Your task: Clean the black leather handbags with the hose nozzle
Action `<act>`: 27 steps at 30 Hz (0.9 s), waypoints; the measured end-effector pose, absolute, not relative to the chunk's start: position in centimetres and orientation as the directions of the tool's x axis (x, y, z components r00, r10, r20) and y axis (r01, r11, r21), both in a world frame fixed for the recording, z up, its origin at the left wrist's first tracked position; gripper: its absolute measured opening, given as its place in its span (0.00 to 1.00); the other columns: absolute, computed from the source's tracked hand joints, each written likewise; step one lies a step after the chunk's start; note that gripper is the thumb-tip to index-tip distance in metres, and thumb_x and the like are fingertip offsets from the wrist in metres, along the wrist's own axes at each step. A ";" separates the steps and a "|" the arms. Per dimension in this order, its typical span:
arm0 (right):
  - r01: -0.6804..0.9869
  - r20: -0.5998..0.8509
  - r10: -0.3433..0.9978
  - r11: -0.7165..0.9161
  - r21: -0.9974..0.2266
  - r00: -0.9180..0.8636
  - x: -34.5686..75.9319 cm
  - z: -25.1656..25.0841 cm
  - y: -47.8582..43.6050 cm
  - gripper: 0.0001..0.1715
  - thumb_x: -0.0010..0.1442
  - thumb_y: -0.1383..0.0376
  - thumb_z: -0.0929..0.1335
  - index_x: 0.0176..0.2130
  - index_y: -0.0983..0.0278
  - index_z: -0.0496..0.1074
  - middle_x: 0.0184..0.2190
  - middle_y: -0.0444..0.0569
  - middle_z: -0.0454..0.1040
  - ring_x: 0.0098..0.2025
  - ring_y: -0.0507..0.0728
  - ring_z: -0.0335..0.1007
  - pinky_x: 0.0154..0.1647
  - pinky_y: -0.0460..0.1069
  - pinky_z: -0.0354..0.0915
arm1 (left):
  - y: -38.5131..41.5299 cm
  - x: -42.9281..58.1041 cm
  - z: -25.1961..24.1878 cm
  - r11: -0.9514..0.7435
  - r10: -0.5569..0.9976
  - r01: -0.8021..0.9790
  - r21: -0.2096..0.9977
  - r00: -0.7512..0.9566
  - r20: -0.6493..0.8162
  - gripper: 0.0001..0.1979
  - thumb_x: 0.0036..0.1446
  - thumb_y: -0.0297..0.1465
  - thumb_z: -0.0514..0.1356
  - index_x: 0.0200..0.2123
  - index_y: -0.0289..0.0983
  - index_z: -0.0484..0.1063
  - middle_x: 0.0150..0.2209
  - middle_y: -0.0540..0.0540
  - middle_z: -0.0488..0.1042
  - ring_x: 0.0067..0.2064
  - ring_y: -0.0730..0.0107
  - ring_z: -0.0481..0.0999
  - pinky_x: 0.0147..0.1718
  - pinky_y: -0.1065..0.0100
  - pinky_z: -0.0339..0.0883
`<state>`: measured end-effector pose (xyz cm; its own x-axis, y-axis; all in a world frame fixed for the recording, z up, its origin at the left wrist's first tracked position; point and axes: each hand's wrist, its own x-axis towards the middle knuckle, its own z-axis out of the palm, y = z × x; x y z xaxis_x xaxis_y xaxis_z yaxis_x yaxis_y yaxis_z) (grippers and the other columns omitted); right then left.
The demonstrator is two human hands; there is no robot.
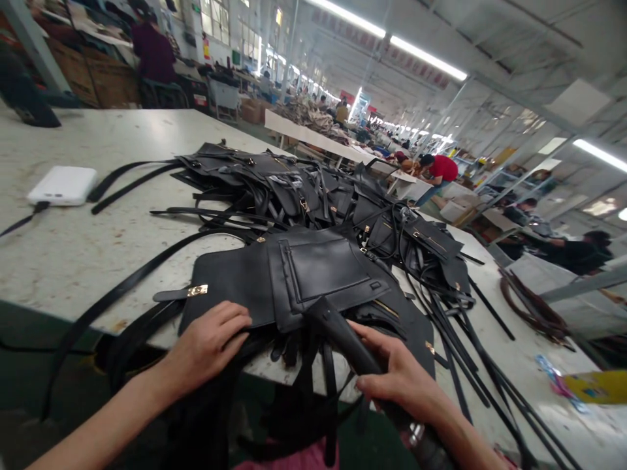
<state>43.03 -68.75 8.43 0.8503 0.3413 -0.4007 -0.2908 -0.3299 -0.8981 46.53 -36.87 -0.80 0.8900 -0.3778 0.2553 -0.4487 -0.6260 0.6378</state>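
A flat black leather bag panel (304, 274) with a stitched pocket and a gold clasp lies at the near edge of the white table (73, 241). My left hand (208, 343) rests on its lower left edge, fingers curled over the leather. My right hand (399, 375) grips a black rolled strap or handle (343, 336) that rises from the panel's near edge. Thin black straps hang off the table edge between my hands.
A large heap of black bag pieces and long straps (318, 189) covers the table behind the panel. A white power bank (63, 185) with a cable lies at left. Other workers sit at distant tables; a person in red (441, 168) bends over at right.
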 end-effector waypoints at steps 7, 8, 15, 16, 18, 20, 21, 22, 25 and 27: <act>-0.333 -0.435 0.344 -0.317 -0.888 0.832 42.0 7.7 -67.4 0.43 0.43 0.75 0.67 0.57 0.54 0.57 0.29 0.39 0.69 0.17 0.45 0.57 0.15 0.40 0.57 | -43.6 44.1 -1.2 0.348 -0.226 0.577 0.739 0.816 -0.531 0.14 0.45 0.27 0.62 0.38 0.31 0.72 0.29 0.44 0.74 0.20 0.79 0.66 0.14 0.78 0.55; -0.334 -0.434 0.340 -0.315 -0.888 0.834 42.0 7.7 -67.3 0.43 0.43 0.75 0.67 0.57 0.54 0.57 0.29 0.39 0.69 0.16 0.45 0.57 0.15 0.40 0.57 | -44.2 44.4 -1.5 0.448 -0.214 0.586 0.675 0.804 -0.555 0.10 0.46 0.26 0.61 0.35 0.31 0.72 0.30 0.42 0.75 0.22 0.77 0.70 0.16 0.78 0.60; -0.338 -0.455 0.370 -0.339 -0.878 0.810 41.8 8.4 -67.0 0.43 0.41 0.76 0.67 0.55 0.56 0.60 0.29 0.39 0.68 0.18 0.44 0.56 0.15 0.40 0.54 | -46.7 45.5 -2.6 0.671 -0.105 0.463 0.579 0.832 -0.545 0.05 0.51 0.22 0.57 0.31 0.30 0.72 0.32 0.39 0.76 0.32 0.68 0.76 0.29 0.69 0.70; -0.332 -0.453 0.379 -0.343 -0.879 0.807 41.8 8.4 -66.8 0.43 0.40 0.77 0.67 0.55 0.56 0.61 0.30 0.38 0.69 0.18 0.44 0.56 0.15 0.39 0.54 | -46.7 45.3 -2.7 0.681 -0.110 0.448 0.580 0.845 -0.523 0.05 0.51 0.22 0.57 0.31 0.30 0.73 0.33 0.40 0.76 0.32 0.67 0.76 0.32 0.68 0.70; -0.318 -0.437 0.397 -0.331 -0.889 0.807 41.7 8.2 -66.1 0.42 0.40 0.77 0.68 0.54 0.55 0.62 0.30 0.38 0.69 0.18 0.44 0.56 0.15 0.39 0.54 | -46.7 45.1 -2.8 0.718 -0.102 0.419 0.556 0.853 -0.511 0.05 0.52 0.24 0.57 0.29 0.30 0.73 0.31 0.41 0.77 0.32 0.68 0.76 0.35 0.67 0.70; -0.298 -0.403 0.400 -0.300 -0.906 0.823 41.7 7.9 -65.4 0.42 0.40 0.78 0.68 0.54 0.54 0.62 0.32 0.38 0.70 0.18 0.43 0.56 0.16 0.38 0.55 | -46.8 45.0 -2.8 0.760 -0.084 0.393 0.517 0.849 -0.522 0.08 0.54 0.26 0.55 0.28 0.30 0.73 0.30 0.42 0.77 0.33 0.68 0.76 0.36 0.67 0.70; -0.290 -0.382 0.391 -0.275 -0.917 0.837 41.7 7.8 -65.1 0.42 0.40 0.77 0.68 0.54 0.54 0.62 0.33 0.39 0.70 0.19 0.43 0.56 0.16 0.39 0.55 | -46.8 44.9 -2.7 0.776 -0.081 0.384 0.500 0.848 -0.524 0.09 0.55 0.28 0.54 0.28 0.30 0.73 0.30 0.41 0.76 0.33 0.68 0.76 0.37 0.67 0.70; -0.285 -0.362 0.378 -0.246 -0.927 0.852 41.8 7.8 -64.8 0.42 0.40 0.77 0.68 0.54 0.54 0.62 0.34 0.39 0.71 0.19 0.44 0.57 0.16 0.39 0.56 | -46.9 44.9 -2.6 0.788 -0.082 0.379 0.485 0.846 -0.527 0.10 0.56 0.29 0.54 0.28 0.30 0.72 0.30 0.41 0.76 0.34 0.67 0.76 0.38 0.67 0.70; -0.275 -0.322 0.311 -0.185 -0.943 0.894 42.2 7.9 -64.8 0.43 0.41 0.75 0.68 0.56 0.55 0.59 0.33 0.41 0.70 0.20 0.46 0.60 0.16 0.40 0.58 | -47.5 45.2 -2.1 0.807 -0.099 0.393 0.440 0.825 -0.556 0.08 0.56 0.28 0.55 0.31 0.30 0.72 0.31 0.41 0.76 0.34 0.66 0.76 0.37 0.66 0.70; -0.277 -0.327 0.271 -0.208 -0.938 0.905 42.5 8.1 -65.3 0.43 0.42 0.74 0.68 0.57 0.55 0.58 0.30 0.41 0.69 0.19 0.47 0.62 0.15 0.41 0.59 | -48.2 45.7 -2.0 0.824 -0.078 0.401 0.399 0.779 -0.622 0.04 0.54 0.26 0.57 0.31 0.32 0.70 0.29 0.43 0.75 0.30 0.68 0.76 0.32 0.67 0.71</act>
